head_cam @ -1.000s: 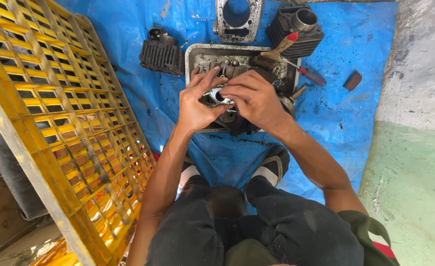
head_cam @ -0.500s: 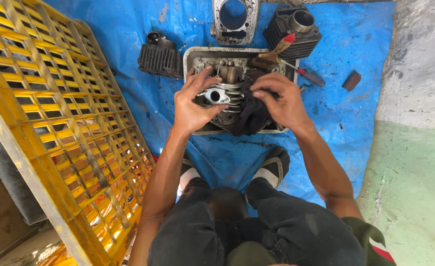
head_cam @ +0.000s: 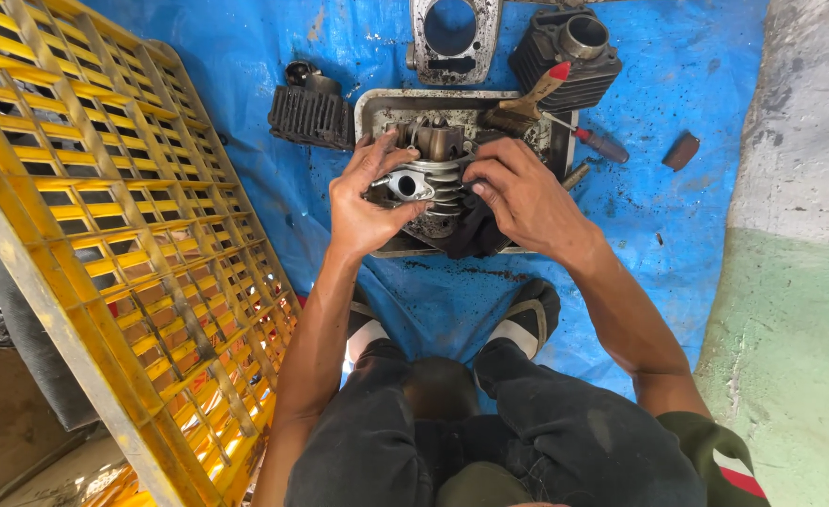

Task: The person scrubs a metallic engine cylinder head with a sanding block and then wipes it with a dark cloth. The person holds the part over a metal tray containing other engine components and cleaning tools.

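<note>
Both hands grip the finned cylinder head (head_cam: 430, 184) over the metal tray (head_cam: 377, 105): our left hand (head_cam: 369, 199) curls around its port side, right hand (head_cam: 518, 195) presses a dark rag (head_cam: 471, 235) against it. Grime remains, so cleaning looks partway; brush (head_cam: 525, 101) rests on the tray's far edge.

I see a blue tarpaulin (head_cam: 677, 235) spread across the middle of the frame, spotted with dark grime. A yellow plastic lattice crate (head_cam: 105, 225) fills the left side. Down the right edge runs bare concrete floor (head_cam: 790, 357), grey above, green-tinted below, in daylight
</note>
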